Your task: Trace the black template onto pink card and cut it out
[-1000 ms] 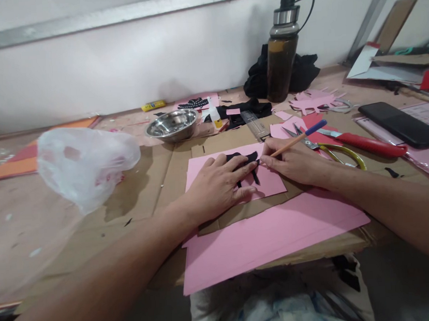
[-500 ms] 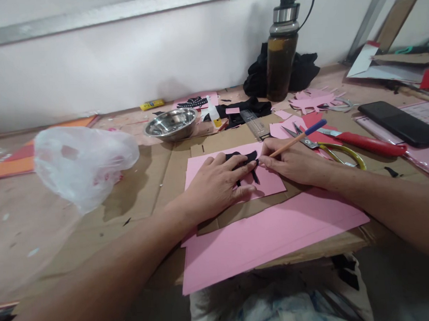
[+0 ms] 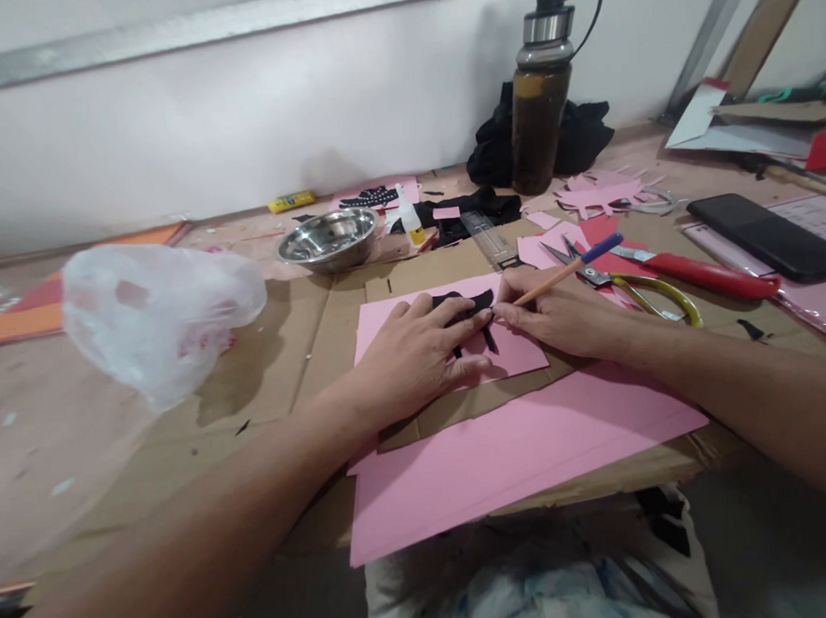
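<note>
My left hand (image 3: 416, 355) lies flat with fingers spread, pressing a black cut-out shape (image 3: 481, 301) onto a small pink sheet (image 3: 374, 324). Most of the cut-out is covered by that hand. My right hand (image 3: 550, 315) is closed around a pencil (image 3: 565, 272) with an orange shaft and a blue end. The pencil's tip, hidden by the fingers, is down beside the cut-out's right edge, close to my left fingertips. Under the small sheet lies a piece of cardboard (image 3: 420, 425), with larger pink sheets (image 3: 507, 471) beneath it at the table's front edge.
Right of my right hand are yellow-handled scissors (image 3: 625, 282), a red-handled cutter (image 3: 711, 274) and a black phone (image 3: 772, 236). A steel bowl (image 3: 331, 239), a glue bottle (image 3: 411, 220), a metal ruler (image 3: 489, 239) and a drink bottle (image 3: 542, 124) stand or lie behind. A plastic bag (image 3: 154, 315) sits left.
Both hands keep almost the same place, the left still on the cut-out and the right still holding the pencil. The whole view has shifted very slightly.
</note>
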A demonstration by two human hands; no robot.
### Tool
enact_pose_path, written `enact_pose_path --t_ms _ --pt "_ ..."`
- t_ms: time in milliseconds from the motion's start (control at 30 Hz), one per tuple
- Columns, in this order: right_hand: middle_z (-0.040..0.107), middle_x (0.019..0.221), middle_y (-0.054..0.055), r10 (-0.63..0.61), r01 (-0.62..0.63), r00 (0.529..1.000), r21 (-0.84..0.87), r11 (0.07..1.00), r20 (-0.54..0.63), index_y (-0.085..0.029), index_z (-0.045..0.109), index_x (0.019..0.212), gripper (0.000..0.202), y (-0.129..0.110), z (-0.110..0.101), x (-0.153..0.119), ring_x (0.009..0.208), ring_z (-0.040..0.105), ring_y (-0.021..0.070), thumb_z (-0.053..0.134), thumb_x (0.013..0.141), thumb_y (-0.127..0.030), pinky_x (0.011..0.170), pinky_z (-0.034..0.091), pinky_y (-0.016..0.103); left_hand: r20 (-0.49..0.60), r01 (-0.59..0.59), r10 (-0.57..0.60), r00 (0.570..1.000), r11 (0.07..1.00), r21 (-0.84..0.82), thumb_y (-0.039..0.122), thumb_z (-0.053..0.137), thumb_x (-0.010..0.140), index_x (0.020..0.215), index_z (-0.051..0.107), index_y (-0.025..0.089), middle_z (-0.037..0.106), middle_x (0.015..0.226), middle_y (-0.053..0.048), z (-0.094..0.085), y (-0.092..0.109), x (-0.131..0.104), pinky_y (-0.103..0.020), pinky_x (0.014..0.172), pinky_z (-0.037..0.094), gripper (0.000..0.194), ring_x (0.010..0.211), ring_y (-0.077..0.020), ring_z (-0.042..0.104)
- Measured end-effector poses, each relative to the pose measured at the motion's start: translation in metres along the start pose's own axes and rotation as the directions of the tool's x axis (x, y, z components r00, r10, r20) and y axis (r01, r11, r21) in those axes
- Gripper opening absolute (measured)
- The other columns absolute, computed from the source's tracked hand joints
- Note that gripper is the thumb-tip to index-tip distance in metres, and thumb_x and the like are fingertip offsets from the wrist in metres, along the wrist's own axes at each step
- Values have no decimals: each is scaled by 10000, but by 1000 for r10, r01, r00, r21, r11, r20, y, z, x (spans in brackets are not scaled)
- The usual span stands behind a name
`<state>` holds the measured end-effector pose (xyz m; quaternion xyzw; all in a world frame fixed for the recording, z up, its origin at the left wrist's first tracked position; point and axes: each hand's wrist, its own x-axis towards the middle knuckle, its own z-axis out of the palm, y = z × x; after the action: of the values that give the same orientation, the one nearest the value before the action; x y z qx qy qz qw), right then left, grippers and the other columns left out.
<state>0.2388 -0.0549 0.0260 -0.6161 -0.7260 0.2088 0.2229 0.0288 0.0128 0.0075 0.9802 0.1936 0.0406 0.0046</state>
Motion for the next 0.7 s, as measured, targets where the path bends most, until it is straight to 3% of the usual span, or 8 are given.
enact_pose_path --t_ms 300,400,533,700 --pt "488 722 -10 -18 18 1000 28 999 18 -207 465 758 239 -2 0 -1 653 443 125 476 953 -345 575 304 262 0 3 -3 1000 1000 -11 650 424 944 1268 665 312 536 1455 -54 0 0 0 -452 1004 389 527 1246 -296 488" --pt "491 716 -9 -13 13 1000 15 1000 19 -205 476 758 241 -3 -1 0 647 442 128 478 951 -349 579 308 265 0 15 -15 1000 999 -41 543 408 993 1255 670 338 540 1457 -31 0 1 1 -457 1012 388 424 1290 -286 468" --pt "559 772 14 -7 7 1000 60 998 1 -192 533 763 197 -4 -2 0 703 493 141 485 932 -282 629 340 273 -42 95 -99 994 992 -83 393 334 1037 1301 648 320 563 1442 -29 6 4 2 -471 1031 387 416 1255 -258 501" --pt "566 770 18 20 -19 1000 40 999 -18 -190 533 768 170 -3 -1 1 715 502 151 493 922 -251 633 328 285 -104 168 -180 978 979 -118 420 359 1033 1296 660 311 618 1378 -26 14 8 3 -467 1032 399 414 1230 -255 516"
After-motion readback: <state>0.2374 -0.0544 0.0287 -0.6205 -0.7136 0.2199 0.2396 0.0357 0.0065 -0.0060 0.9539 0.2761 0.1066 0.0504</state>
